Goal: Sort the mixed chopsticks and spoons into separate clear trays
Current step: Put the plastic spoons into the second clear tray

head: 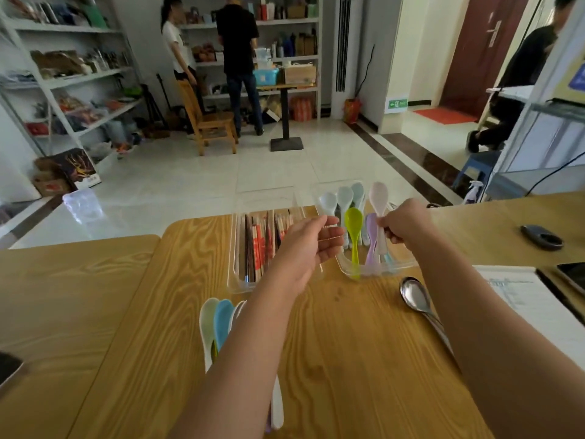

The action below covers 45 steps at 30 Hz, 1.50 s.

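Two clear trays stand side by side at the far edge of the wooden table. The left tray holds several chopsticks. The right tray holds several plastic spoons, among them a green spoon and a purple spoon. My right hand pinches the handle of a pale pink spoon over the right tray. My left hand hovers open, palm up, between the two trays. More pastel spoons lie on the table by my left forearm. A metal spoon lies by my right forearm.
A white notebook and a phone lie at the right of the table, with a dark object beyond them. Another phone lies at the left edge. Three people, shelves and a wooden chair are in the room behind.
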{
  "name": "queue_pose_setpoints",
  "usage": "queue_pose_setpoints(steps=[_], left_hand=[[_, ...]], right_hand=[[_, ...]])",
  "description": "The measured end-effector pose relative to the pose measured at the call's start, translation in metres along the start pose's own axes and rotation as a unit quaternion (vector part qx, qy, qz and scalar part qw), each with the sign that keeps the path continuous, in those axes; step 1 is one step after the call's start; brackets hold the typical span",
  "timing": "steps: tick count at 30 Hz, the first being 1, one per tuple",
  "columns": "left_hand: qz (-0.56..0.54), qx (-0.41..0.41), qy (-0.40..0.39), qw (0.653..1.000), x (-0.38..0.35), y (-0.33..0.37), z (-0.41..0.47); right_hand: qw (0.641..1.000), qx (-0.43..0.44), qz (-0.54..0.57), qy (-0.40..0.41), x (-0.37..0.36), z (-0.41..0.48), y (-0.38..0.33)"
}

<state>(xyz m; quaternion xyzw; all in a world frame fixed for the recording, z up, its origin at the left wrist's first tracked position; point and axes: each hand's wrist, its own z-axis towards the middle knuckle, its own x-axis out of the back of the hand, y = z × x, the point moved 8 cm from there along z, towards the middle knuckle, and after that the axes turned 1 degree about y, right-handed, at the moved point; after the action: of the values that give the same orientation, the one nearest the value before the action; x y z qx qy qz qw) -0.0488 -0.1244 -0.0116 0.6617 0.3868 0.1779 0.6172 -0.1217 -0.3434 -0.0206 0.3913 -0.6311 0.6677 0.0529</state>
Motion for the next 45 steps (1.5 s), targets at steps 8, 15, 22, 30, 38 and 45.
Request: queue_pose_setpoints(steps=[8,15,22,30,38,45], left_hand=[[0.01,0.021,-0.005,1.0,-0.007,-0.01,0.035],[0.011,0.032,-0.006,0.999,-0.006,-0.022,0.037],[0.013,0.036,-0.004,0.999,-0.006,-0.023,0.037],[0.001,0.027,-0.004,1.0,-0.015,-0.009,0.018],[-0.059,-0.022,0.033,0.997,0.024,0.007,-0.066],[-0.11,0.004,0.138,0.984,0.11,-0.049,-0.15]], right_hand=[[0.988,-0.002,-0.155,-0.015,-0.035,0.021,0.025],[0.986,0.015,-0.164,-0.022,-0.044,0.019,0.03],[0.986,0.02,-0.165,-0.019,-0.043,0.023,0.029],[0.993,0.095,-0.075,-0.004,-0.018,-0.009,-0.02],[0.967,0.119,0.196,-0.11,-0.039,-0.144,-0.02],[0.969,0.072,0.138,-0.193,-0.108,-0.222,0.024]])
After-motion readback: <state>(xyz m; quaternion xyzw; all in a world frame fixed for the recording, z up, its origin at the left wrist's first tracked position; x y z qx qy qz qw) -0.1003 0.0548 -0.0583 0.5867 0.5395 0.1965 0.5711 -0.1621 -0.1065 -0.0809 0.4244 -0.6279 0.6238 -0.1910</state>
